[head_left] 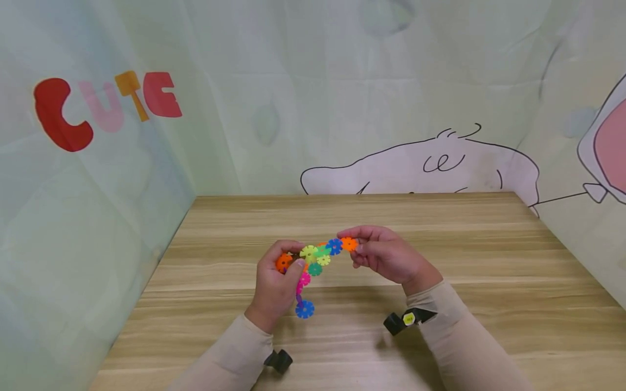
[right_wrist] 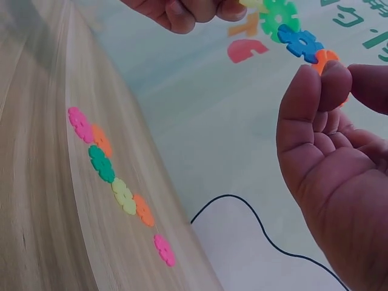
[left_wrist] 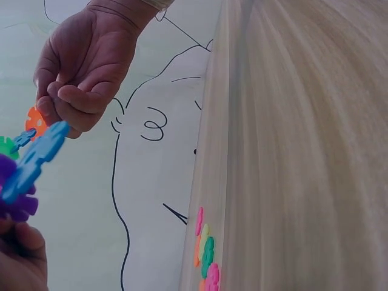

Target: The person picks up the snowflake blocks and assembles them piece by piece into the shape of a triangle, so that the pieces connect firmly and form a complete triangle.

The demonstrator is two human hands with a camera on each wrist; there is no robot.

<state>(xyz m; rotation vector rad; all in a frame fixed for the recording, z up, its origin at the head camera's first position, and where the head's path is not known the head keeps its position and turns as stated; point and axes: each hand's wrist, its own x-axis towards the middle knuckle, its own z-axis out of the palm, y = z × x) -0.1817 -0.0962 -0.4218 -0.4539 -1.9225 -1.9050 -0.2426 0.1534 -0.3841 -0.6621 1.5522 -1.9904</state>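
A joined chain of slotted plastic snowflake discs is held up between both hands. My left hand [head_left: 277,288] grips its left part, near a yellow disc [head_left: 309,253] and an orange disc [head_left: 283,263]. Thumb and fingers of my right hand [head_left: 388,255] pinch the orange disc [head_left: 349,244] at the right end. Beside that disc come a blue disc [head_left: 335,246] and a light green disc [right_wrist: 280,18]. A purple disc [left_wrist: 21,206] and another blue disc [left_wrist: 36,160] stick out by the left hand. The left palm hides part of the chain.
On the wooden table [head_left: 220,336] behind the chain lie several loose discs, among them a dark green disc [right_wrist: 101,163], a yellow disc [right_wrist: 123,196] and a pink disc [right_wrist: 163,249]. A printed cloth backdrop [head_left: 220,136] stands around the table's back and sides.
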